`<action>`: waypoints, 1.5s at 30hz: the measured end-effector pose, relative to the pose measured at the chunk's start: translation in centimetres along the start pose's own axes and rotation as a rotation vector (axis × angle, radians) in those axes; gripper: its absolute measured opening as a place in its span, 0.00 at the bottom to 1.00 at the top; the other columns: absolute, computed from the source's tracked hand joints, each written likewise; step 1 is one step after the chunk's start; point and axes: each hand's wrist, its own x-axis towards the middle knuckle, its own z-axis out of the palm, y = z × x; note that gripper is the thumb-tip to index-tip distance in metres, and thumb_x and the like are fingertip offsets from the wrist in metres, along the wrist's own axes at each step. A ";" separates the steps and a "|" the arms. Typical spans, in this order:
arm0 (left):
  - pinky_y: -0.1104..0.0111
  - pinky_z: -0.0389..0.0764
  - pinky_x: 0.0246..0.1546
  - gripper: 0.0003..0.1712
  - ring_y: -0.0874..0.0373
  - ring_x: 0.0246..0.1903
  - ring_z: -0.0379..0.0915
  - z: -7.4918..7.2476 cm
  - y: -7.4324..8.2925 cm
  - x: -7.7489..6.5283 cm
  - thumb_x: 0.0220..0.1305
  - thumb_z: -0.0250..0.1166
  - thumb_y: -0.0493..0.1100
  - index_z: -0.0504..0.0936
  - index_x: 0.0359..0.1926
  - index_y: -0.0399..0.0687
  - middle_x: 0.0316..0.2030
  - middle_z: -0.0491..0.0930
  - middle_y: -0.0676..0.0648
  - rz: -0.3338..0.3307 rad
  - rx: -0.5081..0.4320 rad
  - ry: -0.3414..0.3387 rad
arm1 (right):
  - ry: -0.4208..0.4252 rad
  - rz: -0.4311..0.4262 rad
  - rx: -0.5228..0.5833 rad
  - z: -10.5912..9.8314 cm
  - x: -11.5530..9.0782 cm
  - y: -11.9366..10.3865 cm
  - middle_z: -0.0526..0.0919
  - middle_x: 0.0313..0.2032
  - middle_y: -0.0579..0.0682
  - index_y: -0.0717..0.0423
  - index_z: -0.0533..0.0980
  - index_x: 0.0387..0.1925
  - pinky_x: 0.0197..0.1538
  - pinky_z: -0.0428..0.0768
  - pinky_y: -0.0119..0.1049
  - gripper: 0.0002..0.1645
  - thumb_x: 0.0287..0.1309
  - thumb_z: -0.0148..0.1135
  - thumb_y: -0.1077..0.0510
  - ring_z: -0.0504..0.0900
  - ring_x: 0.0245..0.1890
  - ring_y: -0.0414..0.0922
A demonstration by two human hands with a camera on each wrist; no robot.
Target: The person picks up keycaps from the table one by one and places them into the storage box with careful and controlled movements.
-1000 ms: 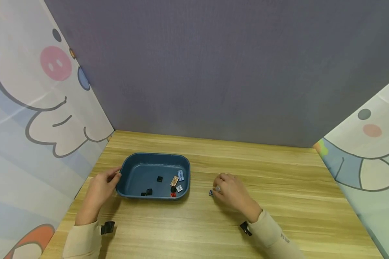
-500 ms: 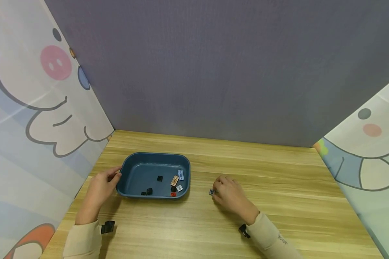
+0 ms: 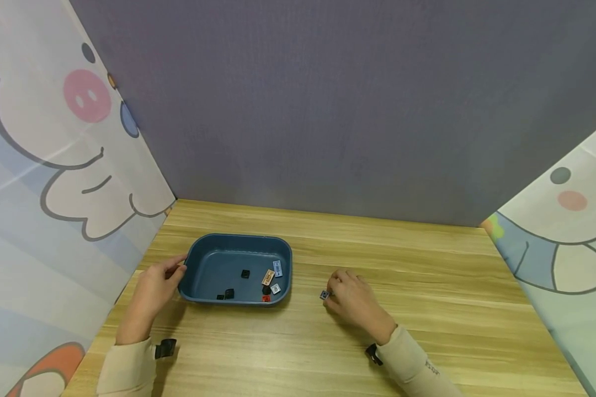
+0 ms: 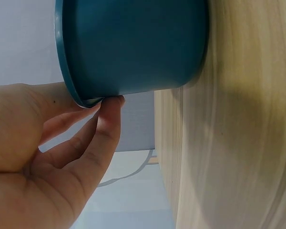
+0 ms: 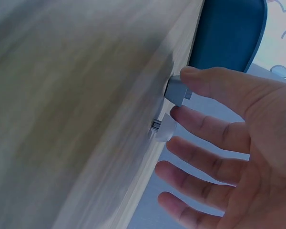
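My left hand [image 3: 155, 292] pinches the left end of a dark blue plastic tray [image 3: 238, 236]. In the left wrist view, the fingertips [image 4: 112, 107] sit just under the rim of the tray, and the thumb goes behind it. Right of the tray, my right hand [image 3: 354, 298] is low over the table. Its thumb and index fingertips are at opposite sides of a small grey-blue keycap [image 3: 324, 295], stem side showing. The right wrist view has this grey keycap [image 5: 174, 90] between them, with a white keycap [image 5: 166, 130] near the middle fingertip; in the head view the hand hides the white one.
Inside the tray lie several keycaps: a light blue one [image 3: 277, 268], an orange one [image 3: 268, 277], a white one [image 3: 275, 289], a red one [image 3: 266, 298] and black ones [image 3: 229, 293]. A grey panel [image 3: 298, 110] stands behind the wooden table [image 3: 278, 353], with cartoon-printed sheets at both sides.
My right hand has shifted slightly and now covers the white keycap, which showed among its fingers one second ago. The grey keycap has turned a little. My left hand and the tray stay put.
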 end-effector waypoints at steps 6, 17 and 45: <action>0.58 0.76 0.28 0.18 0.43 0.32 0.82 0.0 0.1 0.0 0.70 0.61 0.33 0.80 0.58 0.30 0.36 0.85 0.35 -0.003 0.001 -0.002 | 0.001 -0.003 -0.001 -0.1 0.0 0.0 0.79 0.46 0.50 0.49 0.81 0.31 0.46 0.78 0.49 0.10 0.55 0.76 0.51 0.79 0.46 0.51; 0.61 0.75 0.26 0.17 0.46 0.30 0.81 0.0 0.0 -0.1 0.69 0.62 0.32 0.81 0.57 0.31 0.35 0.86 0.36 0.015 0.005 0.026 | 0.065 -0.057 -0.004 -1.3 0.8 -0.4 0.80 0.46 0.51 0.51 0.82 0.33 0.43 0.79 0.48 0.11 0.54 0.77 0.52 0.80 0.43 0.51; 0.63 0.75 0.26 0.17 0.49 0.29 0.80 0.1 -0.2 0.1 0.70 0.62 0.33 0.81 0.57 0.31 0.34 0.86 0.37 0.011 -0.005 0.016 | 0.050 -0.109 0.034 -5.0 7.0 -5.1 0.79 0.51 0.50 0.52 0.84 0.39 0.51 0.77 0.49 0.11 0.60 0.72 0.50 0.78 0.51 0.50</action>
